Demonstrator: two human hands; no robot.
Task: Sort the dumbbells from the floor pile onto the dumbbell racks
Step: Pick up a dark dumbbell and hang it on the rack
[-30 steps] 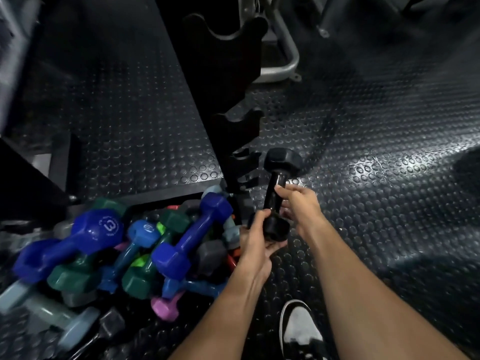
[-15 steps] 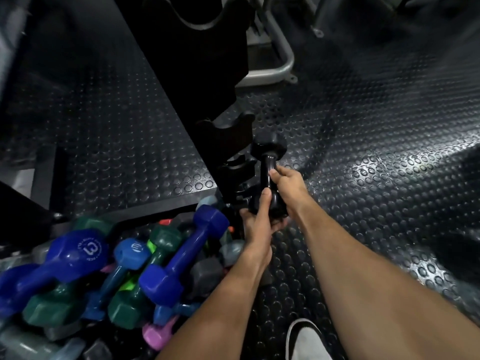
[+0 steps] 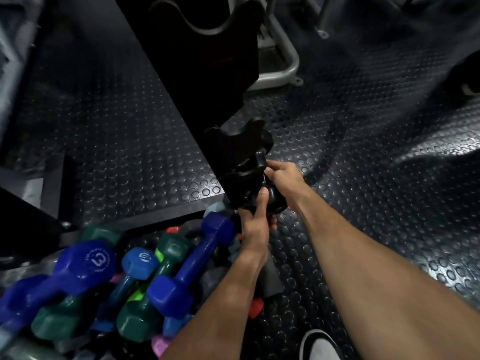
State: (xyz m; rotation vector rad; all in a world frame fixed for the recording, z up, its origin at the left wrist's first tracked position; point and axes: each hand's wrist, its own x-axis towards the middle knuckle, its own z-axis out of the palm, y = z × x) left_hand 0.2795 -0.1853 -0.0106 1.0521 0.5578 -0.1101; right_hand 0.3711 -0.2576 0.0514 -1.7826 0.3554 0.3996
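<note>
I'm looking down at a studded rubber floor (image 3: 363,178). My left hand (image 3: 255,229) and right hand (image 3: 281,175) are both gripping the black dumbbell (image 3: 272,201) against the rack (image 3: 207,74).

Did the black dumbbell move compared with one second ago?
Yes. The black dumbbell, gripped by both hands, left hand and right hand, has moved toward the black rack; its handle now sits at a lower cradle instead of beside it.

I see a black dumbbell (image 3: 270,198) at frame centre, against the black rack's (image 3: 207,63) lower cradle; coloured dumbbells (image 3: 124,281) lie heaped on the floor, lower left.
</note>
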